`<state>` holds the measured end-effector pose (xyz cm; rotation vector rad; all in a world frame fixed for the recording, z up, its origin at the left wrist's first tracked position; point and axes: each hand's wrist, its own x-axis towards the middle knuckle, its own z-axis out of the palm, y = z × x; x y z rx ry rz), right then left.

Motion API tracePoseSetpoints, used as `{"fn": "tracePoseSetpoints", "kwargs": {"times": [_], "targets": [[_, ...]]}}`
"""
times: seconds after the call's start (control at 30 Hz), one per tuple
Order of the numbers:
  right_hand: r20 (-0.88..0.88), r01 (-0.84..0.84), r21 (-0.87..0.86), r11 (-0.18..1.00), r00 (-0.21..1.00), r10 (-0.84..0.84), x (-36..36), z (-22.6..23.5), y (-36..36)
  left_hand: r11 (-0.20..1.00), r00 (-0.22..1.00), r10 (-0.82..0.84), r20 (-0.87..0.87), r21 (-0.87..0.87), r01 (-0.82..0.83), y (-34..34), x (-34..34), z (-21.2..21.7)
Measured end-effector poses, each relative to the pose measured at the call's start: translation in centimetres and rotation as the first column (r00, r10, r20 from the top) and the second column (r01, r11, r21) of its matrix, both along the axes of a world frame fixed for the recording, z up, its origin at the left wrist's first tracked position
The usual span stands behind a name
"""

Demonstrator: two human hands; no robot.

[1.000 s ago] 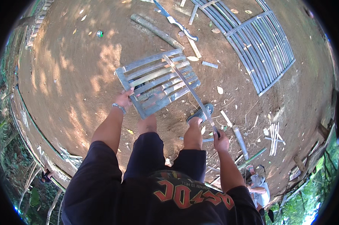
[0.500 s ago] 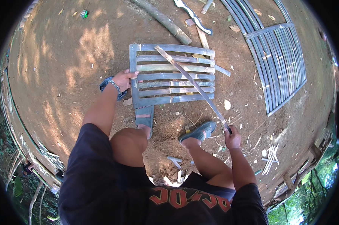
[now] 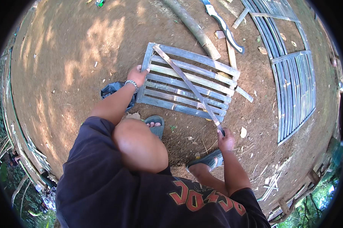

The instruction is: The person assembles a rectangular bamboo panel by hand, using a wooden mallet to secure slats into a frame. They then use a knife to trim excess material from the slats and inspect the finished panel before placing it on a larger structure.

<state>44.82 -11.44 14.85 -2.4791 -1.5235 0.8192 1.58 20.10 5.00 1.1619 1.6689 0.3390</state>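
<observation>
A small slatted bamboo panel [image 3: 188, 92] is tilted in front of me, its crosspiece on the left and its slats running down to the right. My left hand [image 3: 138, 76] is closed round that crosspiece. In my right hand [image 3: 226, 140] is the near end of a long, thin bamboo strip [image 3: 187, 83]. The strip slants across the slats, its pale far end over the panel's upper left corner. Whether the strip touches all the slats, I cannot tell. My right-hand fingers are wrapped round its dark end.
A thick pole [image 3: 192, 26] and a saw-like tool with a white-and-black handle [image 3: 226, 30] lie beyond the panel. A large slatted bamboo frame [image 3: 293, 76] stretches along the right. A dark plastic bag [image 3: 112, 90] sits beside my left wrist. Cut sticks [image 3: 271, 185] lie at lower right.
The panel has turned clockwise, its right side dropping nearer to me, with my left hand still on it. The strip has turned steeper across it. The whole view has shifted.
</observation>
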Motion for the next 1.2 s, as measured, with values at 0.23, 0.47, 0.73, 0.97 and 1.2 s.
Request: {"fn": "tracePoseSetpoints", "kwargs": {"times": [0.23, 0.47, 0.73, 0.97, 1.2], "targets": [[-0.021, -0.032, -0.024, 0.999, 0.999, 0.031, -2.0, -0.8, 0.0, 0.949, 0.858, -0.312, -0.409, -0.097, 0.299, 0.9, -2.7, 3.2], [-0.013, -0.105, -0.134, 0.985, 0.995, 0.104, -3.7, -2.2, 1.9, 0.951, 0.854, -0.256, -0.453, 0.042, 0.307, 1.2, -4.1, 2.2], [0.109, -0.203, -0.202, 0.958, 0.968, 0.228, -2.7, -2.9, 2.3, 0.473, 0.369, -0.617, -0.695, 0.047, 0.880, 2.2, 2.2, 8.2], [0.120, -0.123, -0.230, 0.965, 0.981, 0.154, -2.8, -2.3, 2.9, 0.275, 0.105, -0.703, -0.704, -0.133, 0.952, 2.6, 4.8, 7.7], [0.201, -0.135, -0.093, 0.986, 0.968, 0.151, -2.4, -3.9, 2.4, 0.317, 0.094, -0.668, -0.738, -0.167, 0.934, 2.3, 5.3, 7.4]]}}
